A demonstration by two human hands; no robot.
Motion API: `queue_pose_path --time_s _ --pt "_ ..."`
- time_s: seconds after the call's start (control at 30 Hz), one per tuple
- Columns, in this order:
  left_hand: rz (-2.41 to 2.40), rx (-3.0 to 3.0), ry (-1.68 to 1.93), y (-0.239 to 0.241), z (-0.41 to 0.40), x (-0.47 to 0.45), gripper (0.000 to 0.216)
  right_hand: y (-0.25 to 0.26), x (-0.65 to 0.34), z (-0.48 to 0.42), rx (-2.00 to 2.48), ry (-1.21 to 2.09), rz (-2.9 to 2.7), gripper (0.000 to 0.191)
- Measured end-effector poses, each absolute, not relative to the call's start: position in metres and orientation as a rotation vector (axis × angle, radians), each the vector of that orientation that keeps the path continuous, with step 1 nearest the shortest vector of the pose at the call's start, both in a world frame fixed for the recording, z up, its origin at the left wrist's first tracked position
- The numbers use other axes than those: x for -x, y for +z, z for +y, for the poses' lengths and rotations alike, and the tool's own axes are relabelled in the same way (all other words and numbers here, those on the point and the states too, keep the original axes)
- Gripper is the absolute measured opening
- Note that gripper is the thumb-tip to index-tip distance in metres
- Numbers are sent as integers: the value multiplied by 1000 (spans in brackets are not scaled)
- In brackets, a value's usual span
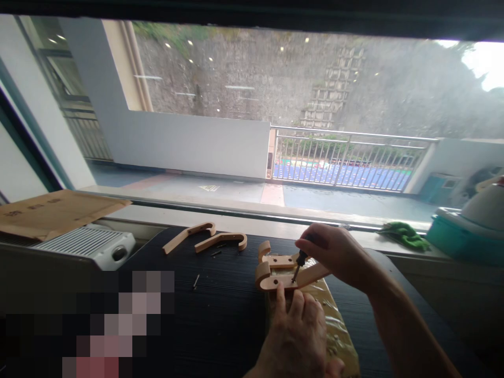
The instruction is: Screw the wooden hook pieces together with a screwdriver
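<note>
My right hand (334, 252) grips a small screwdriver (298, 265) with its tip down on a wooden hook piece (275, 275). That piece lies across a wooden block wrapped in clear film (334, 320) on the black table (220, 320). My left hand (295, 336) presses on the near side of the wooden piece, fingers curled against it. A second curved wooden part (264, 250) sticks up just behind the one being held.
Two more wooden hooks (189, 234) (222, 240) lie at the table's far edge, with loose screws (196, 282) near them. A white heater (84, 244) and cardboard (51, 210) sit left. A green cloth (405, 234) and a teal tub (464, 239) are right, by the window.
</note>
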State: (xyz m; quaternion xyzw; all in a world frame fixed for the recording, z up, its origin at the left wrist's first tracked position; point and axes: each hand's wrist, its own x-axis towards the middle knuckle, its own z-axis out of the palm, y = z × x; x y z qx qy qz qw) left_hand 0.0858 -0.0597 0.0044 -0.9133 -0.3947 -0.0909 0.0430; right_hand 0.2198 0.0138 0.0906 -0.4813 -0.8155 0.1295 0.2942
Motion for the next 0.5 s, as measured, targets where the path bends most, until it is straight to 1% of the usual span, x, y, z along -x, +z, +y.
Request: queue_pose_path --time_s 0.1,0.23,0.4,0.5 --pt "-1207 2773 -295 2 -59 -85 67 90 -218 14 1296 300 -2172 31" --pt "-1127 2702 -385 -4 -58 -85 64 92 -220 12 1227 460 -2198 22" --pt "-1086 2637 -411 -8 -57 -86 59 96 -226 10 1227 582 -2234 22" --pt "-1069 2606 -429 -12 -56 -85 59 95 -228 12 1231 553 -2217 24"
